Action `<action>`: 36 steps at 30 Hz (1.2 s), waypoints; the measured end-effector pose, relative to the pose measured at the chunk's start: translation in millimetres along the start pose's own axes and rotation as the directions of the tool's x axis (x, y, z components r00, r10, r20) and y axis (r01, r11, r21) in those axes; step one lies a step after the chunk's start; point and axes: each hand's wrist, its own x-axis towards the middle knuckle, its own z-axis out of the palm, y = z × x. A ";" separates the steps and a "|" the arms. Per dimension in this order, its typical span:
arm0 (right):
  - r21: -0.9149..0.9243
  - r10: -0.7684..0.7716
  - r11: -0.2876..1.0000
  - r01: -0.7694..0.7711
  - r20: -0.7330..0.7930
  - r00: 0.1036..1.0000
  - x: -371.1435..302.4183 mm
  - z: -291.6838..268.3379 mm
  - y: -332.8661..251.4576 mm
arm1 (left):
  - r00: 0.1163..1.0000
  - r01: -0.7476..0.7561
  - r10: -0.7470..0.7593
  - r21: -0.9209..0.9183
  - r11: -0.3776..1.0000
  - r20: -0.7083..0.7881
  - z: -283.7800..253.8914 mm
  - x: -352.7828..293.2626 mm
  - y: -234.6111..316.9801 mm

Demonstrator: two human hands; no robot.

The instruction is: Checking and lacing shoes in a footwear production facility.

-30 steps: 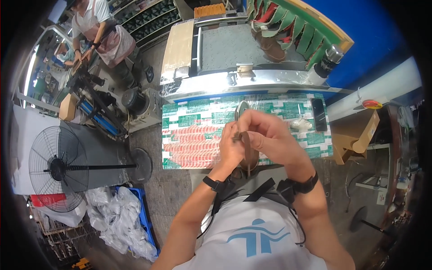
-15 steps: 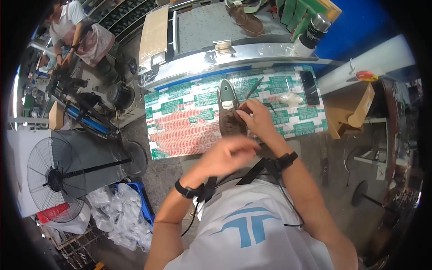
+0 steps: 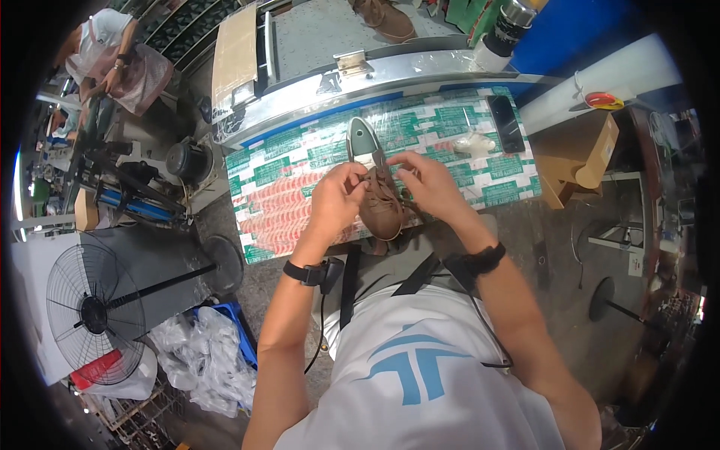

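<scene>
A brown lace-up shoe (image 3: pixel 383 214) lies on the wrapped work surface, its toe pointing toward me. Its green-grey insole (image 3: pixel 362 139) shows in the opening at the far end. Beside the shoe's left upper edge, my left hand (image 3: pixel 335 201) is closed in a pinch on the brown shoelace (image 3: pixel 384 185). From the other side my right hand (image 3: pixel 433 186) reaches in, thumb and forefinger bent together at the lace by the tongue. Its fingertips partly hide what they grip.
A dark phone (image 3: pixel 505 124) and a small clear plastic bag (image 3: pixel 474 144) lie at the right. Beyond a metal ledge (image 3: pixel 322 84) rests another brown shoe (image 3: pixel 386 21). Right of the table is an open cardboard box (image 3: pixel 581 161); a fan (image 3: pixel 94 313) stands left. A person works at far left.
My left hand has moved up and forward from near my waist to the shoe's left side. The right hand stays by the shoe's opening. More of the shoe's toe now shows.
</scene>
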 end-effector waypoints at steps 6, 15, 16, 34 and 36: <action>-0.133 -0.207 0.968 0.214 0.064 0.976 12.9 27.0 2.8 | 0.966 -0.257 0.249 0.133 0.957 0.071 -11.7 11.9 -5.7; 0.161 -0.124 0.978 0.134 -0.070 0.990 9.9 40.7 28.9 | 0.965 -0.258 0.256 0.043 0.965 0.057 0.8 20.5 -7.5; 0.161 -0.124 0.978 0.133 -0.067 0.990 8.1 41.3 26.8 | 0.976 -0.205 0.207 -0.032 0.978 0.070 2.2 21.8 -12.7; 0.257 0.094 0.966 -0.020 -0.276 0.957 10.6 68.9 26.5 | 0.991 -0.134 0.134 -0.035 0.990 0.020 7.9 26.5 -28.5; -0.188 -0.300 0.948 0.259 -0.242 0.923 12.2 56.4 15.3 | 0.987 0.026 0.037 -0.380 0.925 0.159 -1.1 29.5 -39.9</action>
